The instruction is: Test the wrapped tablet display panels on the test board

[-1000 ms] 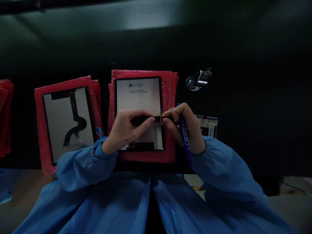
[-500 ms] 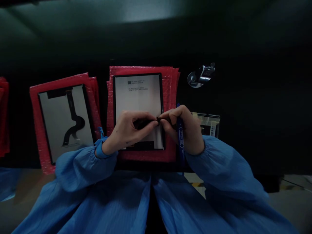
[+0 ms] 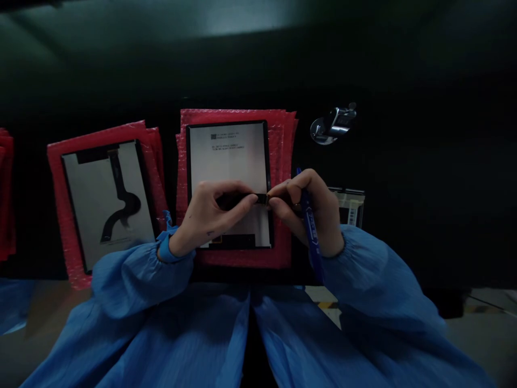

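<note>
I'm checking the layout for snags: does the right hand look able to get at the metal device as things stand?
Probably yes: nothing visible stands between the right hand and the metal device. That hand is busy, with a blue pen in it and its fingertips at the dark cable.

Half a second earlier, the fingertips of the left hand [image 3: 214,211] and right hand [image 3: 321,215] had nearly met over the black strip [image 3: 262,199]; by now they had parted slightly, and a short length of the strip showed between the 2 pinches; the right hand had shifted a little outward; the blue pen [image 3: 312,231] in it had gone from near upright to a slant, its lower end swung toward the right sleeve [image 3: 375,269].
</note>
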`<action>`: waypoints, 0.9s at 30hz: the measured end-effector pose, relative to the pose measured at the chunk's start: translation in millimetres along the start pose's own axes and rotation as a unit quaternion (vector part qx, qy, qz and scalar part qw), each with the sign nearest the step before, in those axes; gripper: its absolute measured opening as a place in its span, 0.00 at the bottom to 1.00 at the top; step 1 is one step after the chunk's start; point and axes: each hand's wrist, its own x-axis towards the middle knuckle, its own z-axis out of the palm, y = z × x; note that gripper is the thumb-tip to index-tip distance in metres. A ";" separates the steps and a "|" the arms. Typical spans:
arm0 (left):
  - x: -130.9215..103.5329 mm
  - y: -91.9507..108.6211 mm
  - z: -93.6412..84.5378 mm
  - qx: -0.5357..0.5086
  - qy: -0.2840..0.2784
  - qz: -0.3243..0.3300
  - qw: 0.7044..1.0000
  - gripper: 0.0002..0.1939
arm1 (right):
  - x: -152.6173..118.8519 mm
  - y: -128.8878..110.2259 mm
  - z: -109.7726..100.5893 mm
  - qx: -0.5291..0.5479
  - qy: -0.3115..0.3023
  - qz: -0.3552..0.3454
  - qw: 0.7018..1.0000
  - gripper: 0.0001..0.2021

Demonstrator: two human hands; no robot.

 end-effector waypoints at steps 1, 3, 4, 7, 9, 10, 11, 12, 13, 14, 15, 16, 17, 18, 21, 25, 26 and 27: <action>0.2 0.2 0.0 0.001 -0.003 -0.002 1.000 0.08 | -0.1 -0.3 0.1 -0.002 0.000 -0.001 1.000 0.14; 0.7 0.3 -0.1 0.005 -0.013 -0.002 1.000 0.08 | -0.6 -0.6 0.4 -0.007 -0.001 -0.002 1.000 0.14; 0.9 0.3 0.0 0.007 -0.017 -0.001 1.000 0.08 | -1.0 -0.5 0.6 -0.010 0.000 -0.002 1.000 0.14; 1.2 0.3 0.5 0.005 -0.025 0.002 1.000 0.07 | -2.1 0.6 1.7 -0.020 0.005 -0.001 1.000 0.13; 1.0 0.3 1.1 -0.002 -0.025 -0.001 1.000 0.06 | -2.3 2.4 2.4 -0.030 0.005 -0.006 1.000 0.13; 0.8 0.2 1.3 -0.005 -0.025 -0.002 1.000 0.06 | -2.2 3.5 2.5 -0.035 0.003 -0.011 0.999 0.13; 0.6 0.1 1.4 -0.007 -0.026 -0.002 1.000 0.06 | -1.9 4.7 2.4 -0.038 0.000 -0.017 0.999 0.13; 0.4 -0.1 1.5 -0.008 -0.026 -0.003 1.000 0.06 | -1.6 5.9 2.1 -0.039 -0.006 -0.021 0.999 0.12; 0.1 -0.4 1.4 -0.007 -0.028 -0.003 1.000 0.06 | -1.2 7.0 1.7 -0.038 -0.012 -0.025 0.999 0.12; -0.1 -0.9 1.2 -0.005 -0.029 -0.002 1.000 0.06 | -0.9 7.8 1.2 -0.034 -0.018 -0.028 0.999 0.12; -0.3 -1.4 0.9 -0.003 -0.033 0.000 0.999 0.06 | -0.6 8.4 0.7 -0.028 -0.025 -0.029 0.999 0.12; -0.5 -2.1 0.8 -0.003 -0.035 0.003 0.999 0.06 | -0.5 8.7 0.4 -0.022 -0.034 -0.029 0.999 0.12; -0.6 -2.9 0.8 -0.003 -0.038 0.006 0.999 0.06 | -0.5 8.8 0.4 -0.016 -0.041 -0.030 0.999 0.12; -0.7 -3.8 1.0 -0.003 -0.041 0.010 0.999 0.06 | -0.7 8.8 0.9 -0.011 -0.048 -0.030 0.998 0.12; -1.3 -6.2 3.5 -0.008 -0.057 0.016 0.998 0.06 | -1.1 9.0 4.4 -0.004 -0.054 -0.026 0.998 0.13; -2.4 -4.1 3.2 0.023 -0.062 0.029 0.997 0.09 | 1.4 9.9 5.9 -0.018 -0.029 -0.024 0.999 0.13; -2.4 -2.2 -0.3 0.049 -0.039 0.041 0.997 0.09 | 2.2 9.3 3.6 -0.028 -0.018 -0.032 0.999 0.11; -2.2 -0.3 -5.7 0.083 -0.006 0.051 0.995 0.10 | 2.6 8.0 0.2 -0.037 0.006 -0.053 0.998 0.09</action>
